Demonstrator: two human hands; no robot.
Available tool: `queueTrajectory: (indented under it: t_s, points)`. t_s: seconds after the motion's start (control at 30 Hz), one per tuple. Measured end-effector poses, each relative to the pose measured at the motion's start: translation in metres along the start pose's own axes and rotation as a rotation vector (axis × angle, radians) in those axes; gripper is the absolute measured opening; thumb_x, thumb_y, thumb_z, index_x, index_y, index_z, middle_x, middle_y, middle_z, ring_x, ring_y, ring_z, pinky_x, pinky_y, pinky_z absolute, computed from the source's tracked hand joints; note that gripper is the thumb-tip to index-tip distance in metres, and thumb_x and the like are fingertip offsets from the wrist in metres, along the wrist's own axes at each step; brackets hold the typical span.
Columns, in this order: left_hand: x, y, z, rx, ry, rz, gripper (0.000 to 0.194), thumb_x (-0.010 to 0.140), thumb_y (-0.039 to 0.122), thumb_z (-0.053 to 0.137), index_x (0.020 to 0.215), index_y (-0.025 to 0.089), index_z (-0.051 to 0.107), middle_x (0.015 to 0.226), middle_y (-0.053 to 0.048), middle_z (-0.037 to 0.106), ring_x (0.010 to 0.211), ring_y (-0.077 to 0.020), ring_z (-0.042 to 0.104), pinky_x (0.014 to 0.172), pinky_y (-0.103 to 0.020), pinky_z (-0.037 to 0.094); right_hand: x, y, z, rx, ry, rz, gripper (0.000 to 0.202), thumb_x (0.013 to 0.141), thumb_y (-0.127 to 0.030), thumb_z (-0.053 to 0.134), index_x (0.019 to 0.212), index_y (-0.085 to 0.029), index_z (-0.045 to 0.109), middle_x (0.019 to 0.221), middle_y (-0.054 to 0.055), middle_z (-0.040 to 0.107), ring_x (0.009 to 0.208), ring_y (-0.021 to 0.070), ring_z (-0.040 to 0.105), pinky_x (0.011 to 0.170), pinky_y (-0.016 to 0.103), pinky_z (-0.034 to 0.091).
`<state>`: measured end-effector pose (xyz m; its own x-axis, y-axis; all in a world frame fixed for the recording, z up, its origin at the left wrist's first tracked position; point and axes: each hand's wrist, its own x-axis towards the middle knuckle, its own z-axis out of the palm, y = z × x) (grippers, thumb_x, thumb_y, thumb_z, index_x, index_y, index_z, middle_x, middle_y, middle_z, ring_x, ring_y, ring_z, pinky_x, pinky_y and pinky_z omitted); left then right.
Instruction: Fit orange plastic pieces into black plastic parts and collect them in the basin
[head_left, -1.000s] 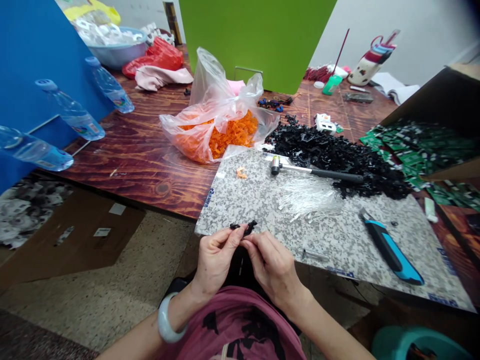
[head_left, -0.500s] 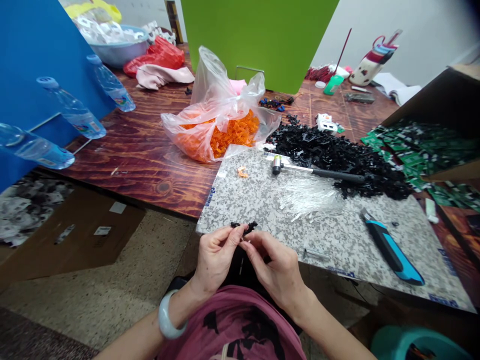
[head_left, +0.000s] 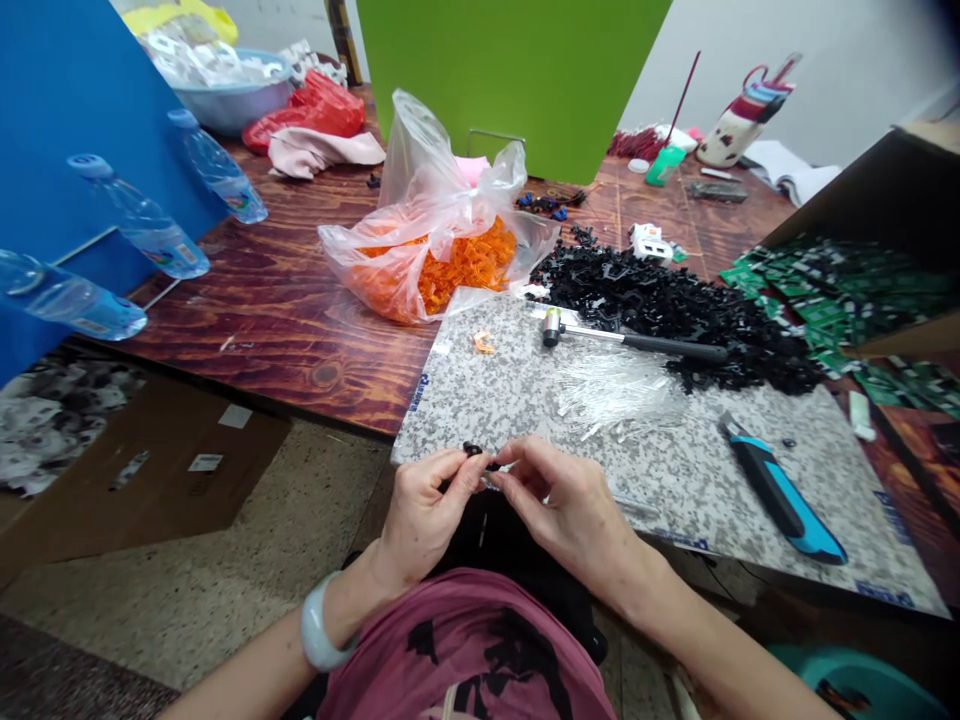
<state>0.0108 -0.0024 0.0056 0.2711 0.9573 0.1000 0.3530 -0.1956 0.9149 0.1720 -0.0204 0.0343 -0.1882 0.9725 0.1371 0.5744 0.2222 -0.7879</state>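
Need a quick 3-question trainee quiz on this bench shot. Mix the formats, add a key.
1. Multiple choice. What colour is the small part at the fingertips of the left hand, next to those of the right hand?
A) orange
B) black
C) green

2. True or false: the utility knife lies on the speckled board, and neither hand touches it.

3. Fill in the blank: the pale bangle is on the person's ____ wrist.

Key: 1. B; 2. true; 3. left
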Motion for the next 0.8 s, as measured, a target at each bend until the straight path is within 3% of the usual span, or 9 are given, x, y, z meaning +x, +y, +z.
queueTrajectory:
  t_s: [0.33,0.8]
  points:
    - [0.001,0.002,0.007,-0.159,0.098,-0.141,0.030,0.087,0.029,0.056,0.066,0.011,0.069,0.058,0.001,0.057,0.058,-0.0110,0.051,0.056,-0.020,0.039,-0.009,0.002,0.024,-0.102,0.212,-0.197,0.010,0.087,-0.010,0.051,0.083,-0.013,0.060,0.070,0.004,0.063,0.061,0.0121,0.060,0.058,0.021,0.043]
    - [-0.002,0.002,0.008,-0.196,0.128,-0.147,0.027,0.085,0.029,0.058,0.069,0.012,0.071,0.057,0.003,0.050,0.056,-0.0102,0.046,0.054,-0.020,0.038,-0.013,-0.007,0.039,0.003,0.260,-0.051,0.014,0.087,-0.012,0.049,0.080,-0.014,0.061,0.067,0.003,0.065,0.058,0.0120,0.062,0.055,0.020,0.044]
